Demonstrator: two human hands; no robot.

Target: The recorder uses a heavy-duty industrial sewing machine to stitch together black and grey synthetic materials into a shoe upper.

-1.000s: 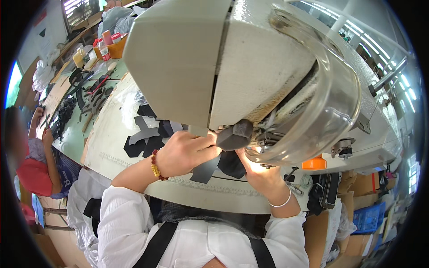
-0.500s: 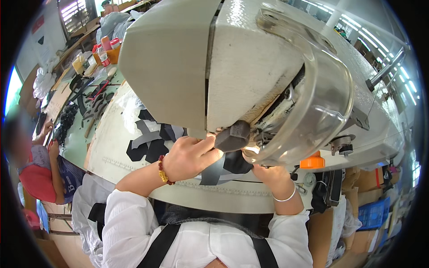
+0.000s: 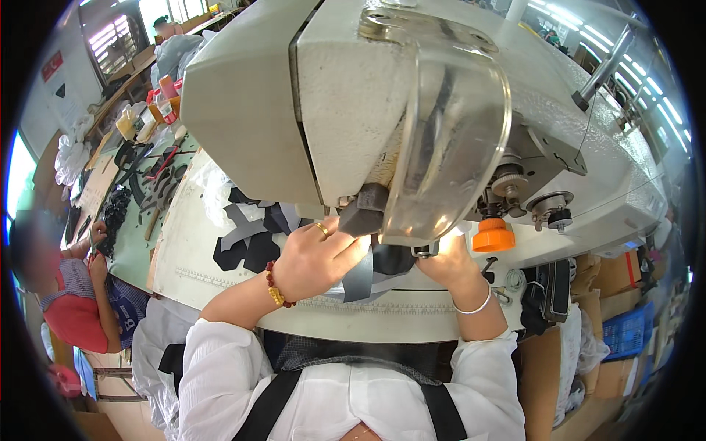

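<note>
Head view: an industrial sewing machine (image 3: 309, 95) fills the upper middle, its cream head hanging over the tabletop (image 3: 220, 287), with a clear plastic guard (image 3: 448, 140) in front of the needle area. The left hand (image 3: 316, 259) lies on a grey cut strip of material (image 3: 358, 278) and presses it flat; its grip is narrow, thumb and fingers closed on the strip just beside the dark presser part (image 3: 364, 213). The right hand (image 3: 445, 261) sits under the guard on the far side of the needle. Its fingertips are hidden, so I cannot tell how its grip stands. The strip lies between both hands, on the machine bed, under the head. More dark cut pieces (image 3: 246, 235) lie to the left on the tabletop, and an orange knob (image 3: 493, 237) sits on the right.

To sew well here, I judge both hands should keep the strip taut and flat, fingers clear of the needle, feeding evenly.
</note>
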